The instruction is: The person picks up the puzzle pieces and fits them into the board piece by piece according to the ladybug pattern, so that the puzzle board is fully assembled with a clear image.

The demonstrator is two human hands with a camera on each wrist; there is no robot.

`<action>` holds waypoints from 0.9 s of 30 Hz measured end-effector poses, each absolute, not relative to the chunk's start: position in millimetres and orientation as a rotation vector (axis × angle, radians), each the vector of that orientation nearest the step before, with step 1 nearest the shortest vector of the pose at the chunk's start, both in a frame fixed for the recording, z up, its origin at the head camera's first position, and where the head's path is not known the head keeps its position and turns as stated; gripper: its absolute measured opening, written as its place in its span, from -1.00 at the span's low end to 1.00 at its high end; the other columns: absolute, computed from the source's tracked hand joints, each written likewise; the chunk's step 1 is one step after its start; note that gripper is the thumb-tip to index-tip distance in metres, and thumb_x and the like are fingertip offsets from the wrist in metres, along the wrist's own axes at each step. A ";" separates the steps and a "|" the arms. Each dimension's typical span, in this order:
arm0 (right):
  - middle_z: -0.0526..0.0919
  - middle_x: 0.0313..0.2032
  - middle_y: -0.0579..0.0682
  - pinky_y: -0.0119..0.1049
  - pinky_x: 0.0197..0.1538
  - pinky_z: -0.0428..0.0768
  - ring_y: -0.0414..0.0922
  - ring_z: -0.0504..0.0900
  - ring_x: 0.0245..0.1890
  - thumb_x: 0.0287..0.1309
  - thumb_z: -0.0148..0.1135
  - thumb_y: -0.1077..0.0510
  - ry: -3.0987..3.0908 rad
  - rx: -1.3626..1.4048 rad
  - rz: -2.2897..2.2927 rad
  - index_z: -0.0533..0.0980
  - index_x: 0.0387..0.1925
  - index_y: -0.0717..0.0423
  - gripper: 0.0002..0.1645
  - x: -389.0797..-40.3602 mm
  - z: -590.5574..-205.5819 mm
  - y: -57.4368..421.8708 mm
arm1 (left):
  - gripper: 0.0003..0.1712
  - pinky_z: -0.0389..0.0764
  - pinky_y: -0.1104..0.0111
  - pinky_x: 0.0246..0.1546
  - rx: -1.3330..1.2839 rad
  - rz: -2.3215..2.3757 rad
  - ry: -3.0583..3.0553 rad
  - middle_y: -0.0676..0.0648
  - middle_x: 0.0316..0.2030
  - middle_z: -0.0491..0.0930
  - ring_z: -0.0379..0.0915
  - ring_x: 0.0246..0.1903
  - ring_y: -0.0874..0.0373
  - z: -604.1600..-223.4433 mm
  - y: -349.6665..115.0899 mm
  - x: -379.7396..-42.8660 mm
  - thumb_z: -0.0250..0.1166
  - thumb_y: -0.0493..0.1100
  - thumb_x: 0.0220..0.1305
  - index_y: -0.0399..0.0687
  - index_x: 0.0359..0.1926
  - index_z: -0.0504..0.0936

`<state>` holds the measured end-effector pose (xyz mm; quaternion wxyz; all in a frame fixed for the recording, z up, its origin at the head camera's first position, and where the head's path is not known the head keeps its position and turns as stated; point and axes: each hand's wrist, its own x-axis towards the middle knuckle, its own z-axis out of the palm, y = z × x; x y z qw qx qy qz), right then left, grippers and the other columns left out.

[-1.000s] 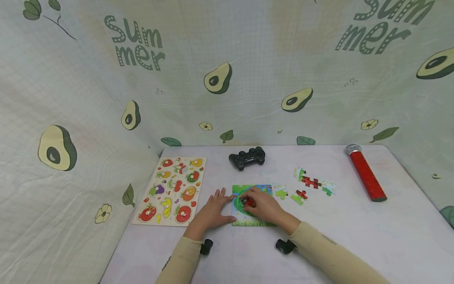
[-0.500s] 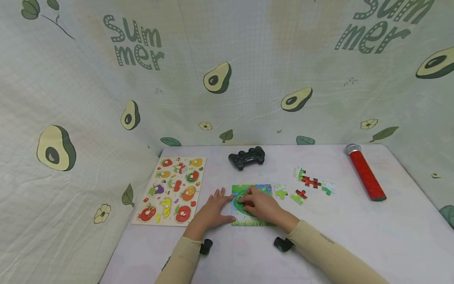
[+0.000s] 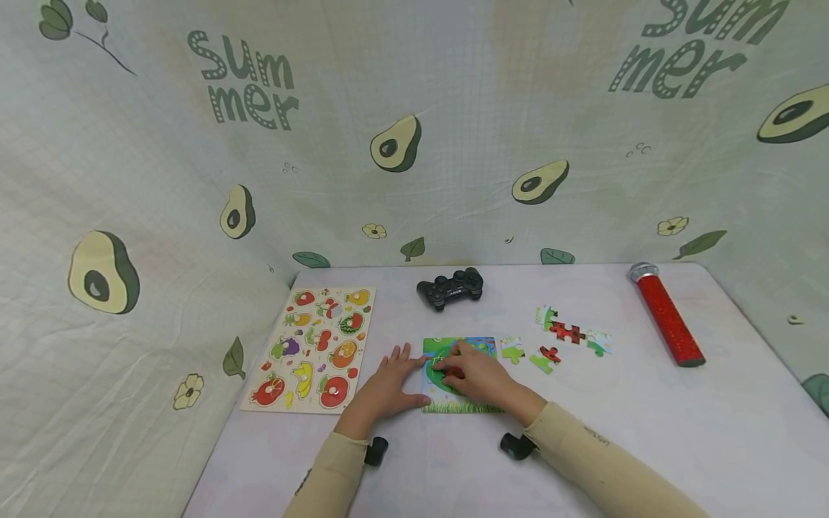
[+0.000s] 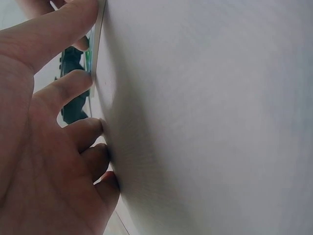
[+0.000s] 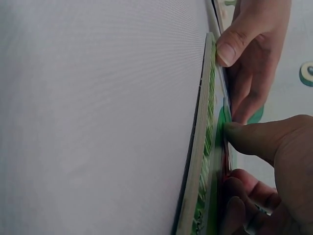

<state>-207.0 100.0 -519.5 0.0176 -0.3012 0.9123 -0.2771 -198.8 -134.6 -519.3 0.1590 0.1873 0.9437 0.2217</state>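
A green and blue puzzle board (image 3: pixel 463 409) lies flat in front of the person in the head view. The left hand (image 3: pixel 391 386) has its fingers spread; thumb and index finger touch the board's left edge. In the left wrist view the other fingertips (image 4: pixel 108 155) rest on the table. The right hand (image 3: pixel 482 375) is over the middle of the board and pinches a red puzzle piece (image 3: pixel 455 373) down against it, mostly hidden under the fingers. From the right wrist, the thumb (image 5: pixel 259 139) presses at the board's surface. Loose puzzle pieces (image 3: pixel 568 332) lie to the right.
A wooden fruit puzzle (image 3: pixel 311 349) lies at the left. Behind the board is a black game controller (image 3: pixel 451 288). A red cylinder with a silver end (image 3: pixel 670 320) lies far right. A printed cloth (image 3: pixel 466 216) hangs behind the table.
The right hand has shifted slightly left and lowered the red piece onto the board, its fingers now covering more of it. The left hand stays where it was.
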 end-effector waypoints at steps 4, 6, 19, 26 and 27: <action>0.46 -0.13 -0.12 -0.38 -0.32 0.43 -0.24 0.37 -0.35 0.31 0.37 0.04 2.807 -0.931 -0.861 0.68 0.13 -0.11 -0.63 -207.1 -520.3 102.0 | -0.06 -0.09 -0.02 0.56 0.546 0.644 2.697 -0.22 0.59 -0.06 -0.25 0.58 -0.14 -518.3 -135.0 -198.2 0.43 0.24 0.21 0.12 0.53 0.32; 0.46 -0.11 -0.11 -0.38 -0.31 0.44 -0.24 0.38 -0.34 0.33 0.35 0.04 2.789 -0.923 -0.874 0.67 0.15 -0.11 -0.63 -207.3 -520.6 103.8 | -0.06 -0.09 -0.02 0.56 0.550 0.645 2.697 -0.22 0.59 -0.06 -0.25 0.58 -0.14 -518.0 -135.0 -198.0 0.43 0.25 0.22 0.12 0.53 0.32; 0.50 -0.07 -0.11 -0.34 -0.25 0.51 -0.24 0.47 -0.28 0.38 0.29 0.10 2.729 -0.911 -1.002 0.66 0.17 -0.10 -0.64 -200.5 -513.3 124.3 | -0.07 -0.07 -0.03 0.56 0.557 0.654 2.709 -0.23 0.58 -0.03 -0.24 0.58 -0.15 -517.9 -134.8 -198.1 0.45 0.23 0.20 0.14 0.52 0.33; 0.52 -0.06 -0.10 -0.33 -0.24 0.50 -0.24 0.46 -0.29 0.39 0.27 0.12 2.742 -0.830 -1.023 0.66 0.14 -0.09 -0.68 -199.9 -513.8 141.0 | -0.07 -0.06 -0.03 0.56 0.565 0.675 2.712 -0.24 0.58 0.00 -0.22 0.58 -0.16 -516.1 -134.6 -197.3 0.47 0.22 0.18 0.12 0.51 0.36; 0.52 -0.06 -0.10 -0.34 -0.24 0.49 -0.25 0.45 -0.28 0.40 0.26 0.11 2.745 -0.812 -1.022 0.66 0.14 -0.09 -0.68 -199.8 -513.3 143.8 | -0.07 -0.06 -0.04 0.56 0.566 0.677 2.712 -0.25 0.58 0.00 -0.22 0.58 -0.16 -516.2 -134.6 -197.2 0.47 0.22 0.17 0.11 0.51 0.36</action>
